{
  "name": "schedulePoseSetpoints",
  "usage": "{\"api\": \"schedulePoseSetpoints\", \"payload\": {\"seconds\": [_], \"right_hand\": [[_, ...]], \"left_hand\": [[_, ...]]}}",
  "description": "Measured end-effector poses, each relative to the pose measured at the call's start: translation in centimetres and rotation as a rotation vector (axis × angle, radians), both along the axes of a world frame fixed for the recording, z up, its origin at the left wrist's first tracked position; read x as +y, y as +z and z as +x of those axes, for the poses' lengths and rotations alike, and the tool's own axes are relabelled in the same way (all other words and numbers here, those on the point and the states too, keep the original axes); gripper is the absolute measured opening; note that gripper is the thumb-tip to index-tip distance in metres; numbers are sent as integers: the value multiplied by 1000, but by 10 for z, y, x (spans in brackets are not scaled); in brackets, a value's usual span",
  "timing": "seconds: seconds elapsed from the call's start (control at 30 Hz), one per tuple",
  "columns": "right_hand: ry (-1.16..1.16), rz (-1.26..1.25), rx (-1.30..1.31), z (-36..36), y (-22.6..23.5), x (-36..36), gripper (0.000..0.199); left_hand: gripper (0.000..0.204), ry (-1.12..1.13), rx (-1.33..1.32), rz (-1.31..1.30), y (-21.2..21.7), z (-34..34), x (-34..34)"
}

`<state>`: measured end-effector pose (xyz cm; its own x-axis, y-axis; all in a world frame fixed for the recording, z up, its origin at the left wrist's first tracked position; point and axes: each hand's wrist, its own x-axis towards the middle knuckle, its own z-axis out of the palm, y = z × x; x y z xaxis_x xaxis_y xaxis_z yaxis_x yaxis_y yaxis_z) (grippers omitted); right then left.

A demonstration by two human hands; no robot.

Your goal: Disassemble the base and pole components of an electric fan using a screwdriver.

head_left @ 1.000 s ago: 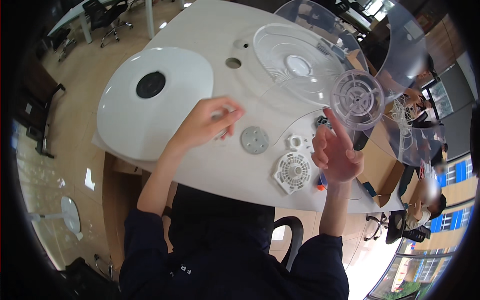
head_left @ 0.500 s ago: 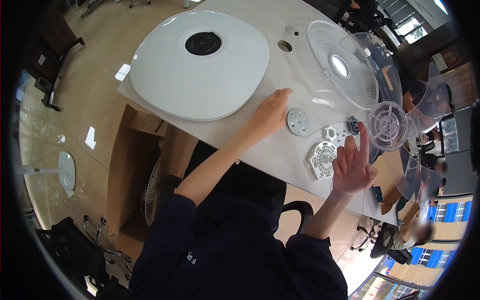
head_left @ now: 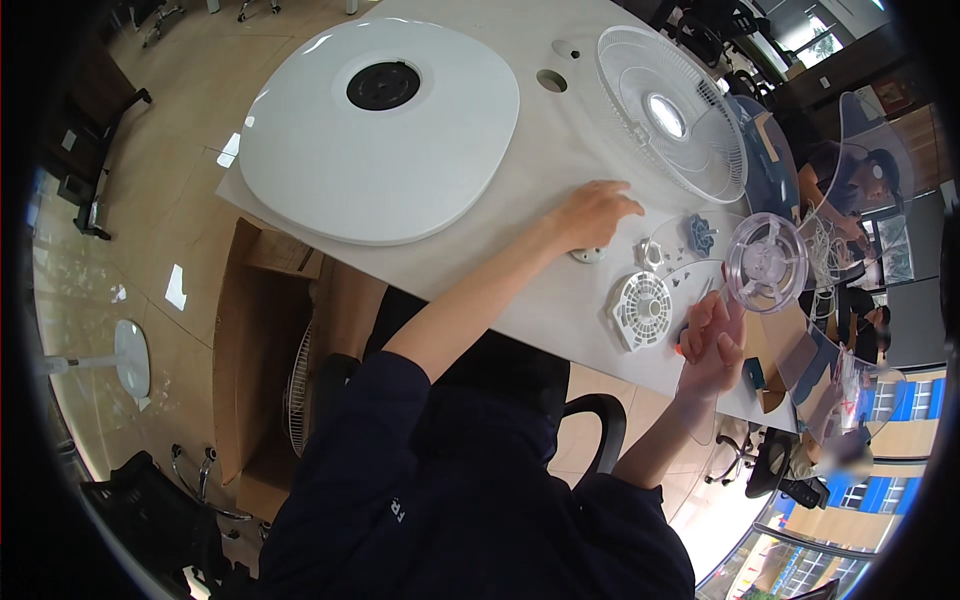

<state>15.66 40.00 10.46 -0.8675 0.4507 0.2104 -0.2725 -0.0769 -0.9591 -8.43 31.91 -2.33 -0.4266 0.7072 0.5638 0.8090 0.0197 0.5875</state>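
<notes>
My left hand hovers over the table with its fingers loosely stretched out and nothing in them. Just below it, a grey round disc is mostly covered by the palm. At the right, my right hand holds a clear plastic fan blade up near its ring-shaped hub, fingers curled beneath one transparent vane. Between the hands lie a white vented motor cover, a small white ring-like part and a blue-grey motor part.
A large white base with a dark round centre covers the table's left. A clear fan grille lies at the far right, beyond a table hole. An open cardboard box stands on the floor. People sit at the right.
My left hand has moved right, over the grey disc. My right hand has lowered slightly, its index finger less raised, and the clear fan blade has turned.
</notes>
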Motion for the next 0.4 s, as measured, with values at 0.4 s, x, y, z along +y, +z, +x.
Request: {"api": "schedulePoseSetpoints", "payload": {"seconds": [0.4], "right_hand": [[-120,237,-187,-25,-36,34,71]], "left_hand": [[63,59,-359,510,58,37,-79]]}}
